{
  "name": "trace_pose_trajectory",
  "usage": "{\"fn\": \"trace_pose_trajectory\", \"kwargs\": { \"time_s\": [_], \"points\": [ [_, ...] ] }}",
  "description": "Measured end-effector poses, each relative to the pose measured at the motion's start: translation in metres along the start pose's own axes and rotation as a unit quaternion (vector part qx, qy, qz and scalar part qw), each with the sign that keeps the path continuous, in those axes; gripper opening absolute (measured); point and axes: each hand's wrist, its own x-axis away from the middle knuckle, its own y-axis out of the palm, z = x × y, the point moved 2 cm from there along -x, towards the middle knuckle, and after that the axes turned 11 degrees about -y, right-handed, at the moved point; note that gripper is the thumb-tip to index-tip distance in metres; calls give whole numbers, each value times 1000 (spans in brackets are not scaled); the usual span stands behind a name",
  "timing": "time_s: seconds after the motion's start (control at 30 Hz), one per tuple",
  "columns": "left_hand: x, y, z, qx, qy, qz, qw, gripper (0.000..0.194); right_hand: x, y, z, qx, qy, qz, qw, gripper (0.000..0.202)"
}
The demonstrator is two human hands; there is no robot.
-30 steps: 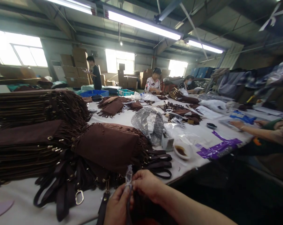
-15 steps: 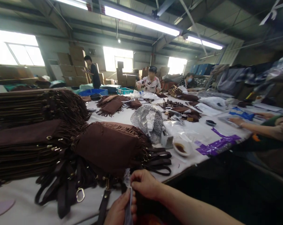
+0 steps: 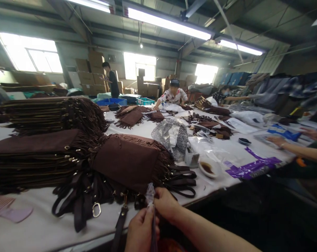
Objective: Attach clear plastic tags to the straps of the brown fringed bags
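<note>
At the table's front edge, my left hand [image 3: 141, 229] is closed round a narrow strip wrapped in clear plastic [image 3: 150, 194], whose crumpled end sticks up above the thumb. My right hand [image 3: 165, 204] pinches the same plastic from the right side, touching the left fingers. Just beyond them lies a brown fringed bag [image 3: 126, 161] on a stack, its dark straps hanging toward me. One strap with a gold clasp [image 3: 96, 210] rests on the white table, and another strap [image 3: 120, 222] hangs over the edge beside my left hand.
Stacked brown bags [image 3: 29, 157] fill the left, near a pink comb [image 3: 16, 213]. Beyond the hands are a silver patterned ring [image 3: 183, 140], a bowl with dark liquid [image 3: 207, 168] and purple tape [image 3: 253, 168]. A co-worker's arms [image 3: 292, 148] reach in at right; other people stand farther back.
The view has turned slightly left, so the scene sits farther right and the comb shows more. Both hands still hold the plastic. The person across the table leans lower, with an arm reaching down.
</note>
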Motion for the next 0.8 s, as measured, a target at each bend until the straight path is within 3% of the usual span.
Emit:
{"fn": "trace_pose_trajectory", "kwargs": {
  "time_s": [0.13,0.23,0.3,0.43,0.53,0.67,0.8],
  "points": [
    [-1,-4,6,-78,66,53,993,45,19,-2,5,-64,32,15,997,36],
    [-6,-7,5,-145,142,74,976,30,33,-5,6,-126,-8,-4,992,38],
    [-7,-6,3,-181,198,74,960,26,37,-7,7,-148,-23,6,989,35],
    [1,-5,5,-258,273,40,926,28,34,-8,12,-215,19,36,976,35],
    [4,-11,9,-240,229,12,943,27,32,-9,13,-274,31,25,961,34],
    [-3,-19,9,-66,51,-14,996,27,34,-10,10,-346,66,-11,936,35],
    [-8,-12,8,44,-29,-69,996,26,36,-9,8,-427,129,-62,893,27]
  ]
}}
